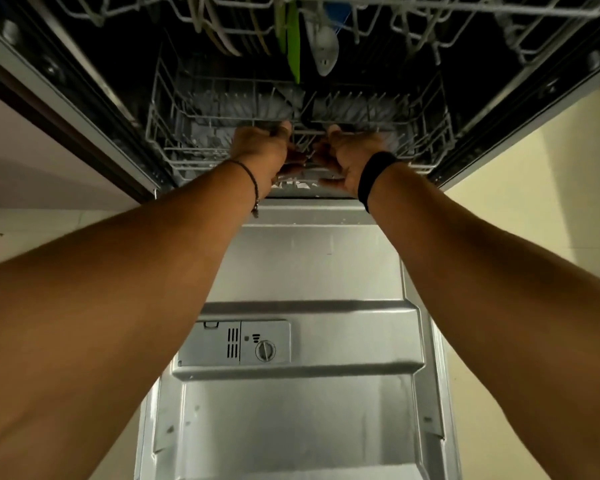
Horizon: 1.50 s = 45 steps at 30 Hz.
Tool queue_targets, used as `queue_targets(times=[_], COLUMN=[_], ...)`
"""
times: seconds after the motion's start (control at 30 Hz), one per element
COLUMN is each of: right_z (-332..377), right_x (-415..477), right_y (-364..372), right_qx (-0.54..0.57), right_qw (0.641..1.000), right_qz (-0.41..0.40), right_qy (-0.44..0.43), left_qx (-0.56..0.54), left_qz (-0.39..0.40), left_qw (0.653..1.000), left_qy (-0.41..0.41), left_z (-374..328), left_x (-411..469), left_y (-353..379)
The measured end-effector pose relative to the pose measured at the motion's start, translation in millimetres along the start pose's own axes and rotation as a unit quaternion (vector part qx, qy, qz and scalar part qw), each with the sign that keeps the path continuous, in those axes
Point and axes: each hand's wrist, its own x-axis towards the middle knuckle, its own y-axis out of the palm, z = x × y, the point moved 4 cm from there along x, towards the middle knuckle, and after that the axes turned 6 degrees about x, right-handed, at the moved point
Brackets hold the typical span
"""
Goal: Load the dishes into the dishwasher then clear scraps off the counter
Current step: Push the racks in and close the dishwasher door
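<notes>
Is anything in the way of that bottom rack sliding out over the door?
Nothing visible. The left hand and right hand grip the lower rack at its front, and no object lies on the door.

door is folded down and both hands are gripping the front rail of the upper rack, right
Not quite. The door is folded down, and the left hand and right hand do both grip a front rail, but it belongs to the lower rack, not the upper one. The head view shows the upper rack above the hands, untouched.
</notes>
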Motion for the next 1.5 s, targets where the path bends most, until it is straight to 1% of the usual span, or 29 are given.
queue_targets(times=[0.07, 0.1, 0.17, 0.23, 0.3, 0.37, 0.57, 0.67, 0.77, 0.9, 0.97, 1.0, 1.1, 1.13, 1.2, 1.37, 1.5], right_z=[0.5, -3.8, -18.8, -43.8, -75.8, -107.3, -199.2, -250.0, -315.3, -406.5, -450.2, -468.4, -520.1, -532.3, -549.6, -574.4, -561.4], right_x=[-14.3, -24.5, -50.2, -79.7, -112.2, -139.7, -221.1, -260.3, -292.7, -321.6, -332.1, -336.1, -340.8, -339.6, -329.8, -288.4, -292.2], right_y=[-3.8, -7.2, -15.6, -26.3, -39.7, -53.7, -100.6, -124.5, -148.4, -179.4, -192.2, -197.7, -214.0, -218.9, -225.6, -228.1, -215.7], right_qx=[-0.010, -0.008, 0.026, 0.074, 0.103, 0.118, 0.136, 0.139, 0.147, 0.131, 0.125, 0.119, 0.108, 0.114, 0.129, 0.168, 0.177], right_qw=[1.000, 1.000, 0.999, 0.994, 0.988, 0.984, 0.981, 0.981, 0.978, 0.972, 0.965, 0.961, 0.948, 0.944, 0.940, 0.928, 0.915], right_qz=[0.006, 0.010, 0.033, 0.075, 0.112, 0.131, 0.121, 0.103, 0.079, 0.056, 0.045, 0.038, 0.016, 0.004, -0.019, -0.079, -0.104], right_qy=[-0.002, -0.007, -0.027, -0.031, -0.008, 0.017, 0.065, 0.086, 0.124, 0.189, 0.228, 0.247, 0.300, 0.310, 0.314, 0.324, 0.347], left_qx=[0.023, 0.019, -0.022, -0.048, -0.079, -0.113, -0.165, -0.189, -0.203, -0.213, -0.227, -0.243, -0.324, -0.351, -0.381, -0.423, -0.461], left_qz=[-0.016, -0.009, 0.036, 0.050, 0.045, 0.040, 0.037, 0.034, 0.016, -0.001, -0.011, -0.022, -0.061, -0.069, -0.084, -0.115, -0.127], left_qw=[1.000, 1.000, 0.998, 0.997, 0.995, 0.991, 0.978, 0.969, 0.958, 0.937, 0.920, 0.906, 0.849, 0.833, 0.816, 0.795, 0.772], left_qy=[-0.003, -0.015, -0.038, -0.043, -0.041, -0.057, -0.120, -0.153, -0.202, -0.276, -0.319, -0.345, -0.412, -0.421, -0.426, -0.419, -0.420], left_z=[-3.9, -1.3, 12.8, 40.8, 77.3, 112.6, 201.3, 246.9, 303.1, 388.6, 428.9, 445.8, 495.6, 509.0, 526.2, 540.8, 539.2], left_x=[-9.8, -20.8, -47.3, -87.7, -130.6, -170.3, -275.5, -329.4, -375.2, -421.1, -436.3, -441.2, -446.3, -443.4, -432.1, -401.7, -401.6], left_y=[-4.0, -6.9, -9.2, -14.2, -19.5, -23.9, -27.8, -27.6, -27.2, -22.9, -18.7, -17.4, -14.4, -13.0, -10.4, -3.3, -5.4])
